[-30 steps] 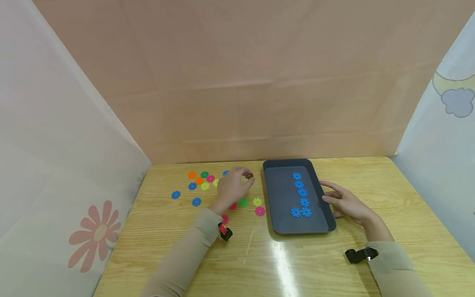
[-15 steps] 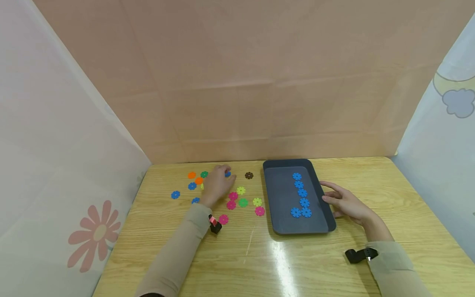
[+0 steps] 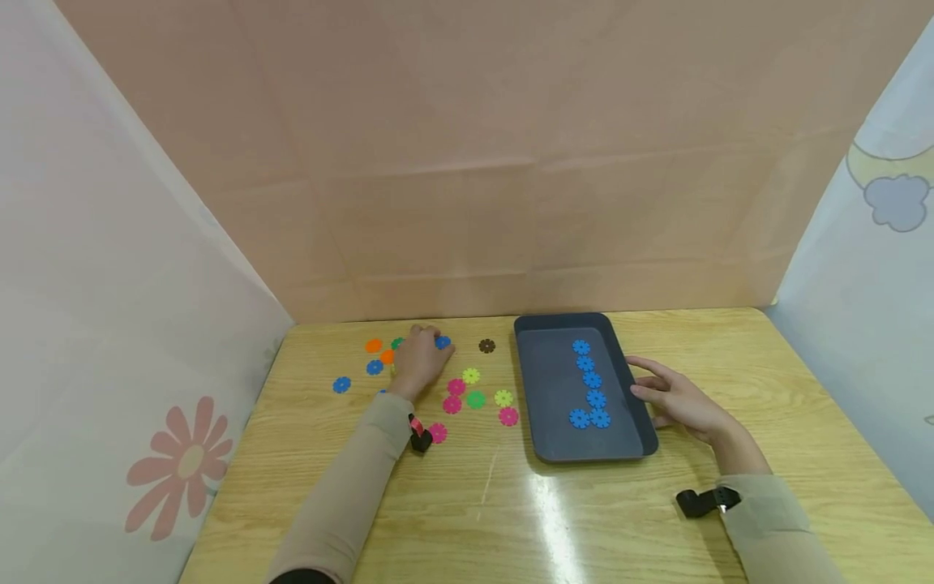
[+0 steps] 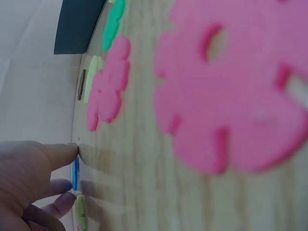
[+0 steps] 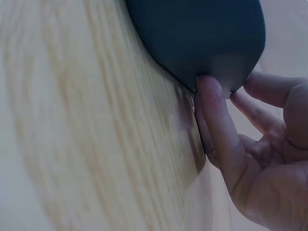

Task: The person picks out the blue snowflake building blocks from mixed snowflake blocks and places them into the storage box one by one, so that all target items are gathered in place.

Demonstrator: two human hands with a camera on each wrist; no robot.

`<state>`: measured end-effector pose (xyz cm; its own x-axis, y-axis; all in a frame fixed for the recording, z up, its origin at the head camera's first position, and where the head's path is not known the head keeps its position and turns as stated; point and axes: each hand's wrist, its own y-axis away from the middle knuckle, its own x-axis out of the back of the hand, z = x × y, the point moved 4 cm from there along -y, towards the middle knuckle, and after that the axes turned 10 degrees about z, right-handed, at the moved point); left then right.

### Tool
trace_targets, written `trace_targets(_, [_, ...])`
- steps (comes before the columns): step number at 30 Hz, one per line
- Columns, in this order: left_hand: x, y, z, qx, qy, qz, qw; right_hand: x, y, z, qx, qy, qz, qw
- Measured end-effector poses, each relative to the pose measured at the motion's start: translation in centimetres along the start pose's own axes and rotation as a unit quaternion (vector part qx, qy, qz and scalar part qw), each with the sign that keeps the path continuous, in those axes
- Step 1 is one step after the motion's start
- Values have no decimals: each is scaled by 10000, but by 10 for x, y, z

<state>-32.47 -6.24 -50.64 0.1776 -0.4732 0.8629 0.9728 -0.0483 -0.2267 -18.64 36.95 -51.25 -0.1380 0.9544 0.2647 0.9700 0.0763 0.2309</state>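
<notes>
My left hand (image 3: 419, 361) reaches over the loose notched plastic snowflake discs at left. Its thumb and a finger pinch the edges of a blue snowflake disc (image 3: 443, 342), which lies flat on the table. In the left wrist view the same blue disc (image 4: 75, 174) shows between thumb and fingers. My right hand (image 3: 682, 401) touches the outer right wall of a dark grey tray (image 3: 540, 442). In the right wrist view, loosely bent fingers (image 5: 214, 110) lie against the tray's wall (image 5: 202, 43). Several blue discs (image 3: 596, 398) form an L shape inside the tray.
Around the left hand lie orange discs (image 3: 374, 345), pink discs (image 3: 452, 404), yellow discs (image 3: 503, 398), a green disc (image 3: 476, 399), a brown disc (image 3: 486, 345) and other blue discs (image 3: 341, 384). The table (image 3: 496, 519) ends at a beige back wall (image 3: 467, 203).
My left hand has moved left from beside the brown disc to the blue disc, and its thumb and finger have closed in on it. The right hand stays against the tray.
</notes>
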Motion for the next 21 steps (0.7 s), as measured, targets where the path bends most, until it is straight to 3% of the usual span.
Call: trace_targets(21, [5,-3,-1,33,142,-315,9994,-2,1,-4,22,-196,-70,9998])
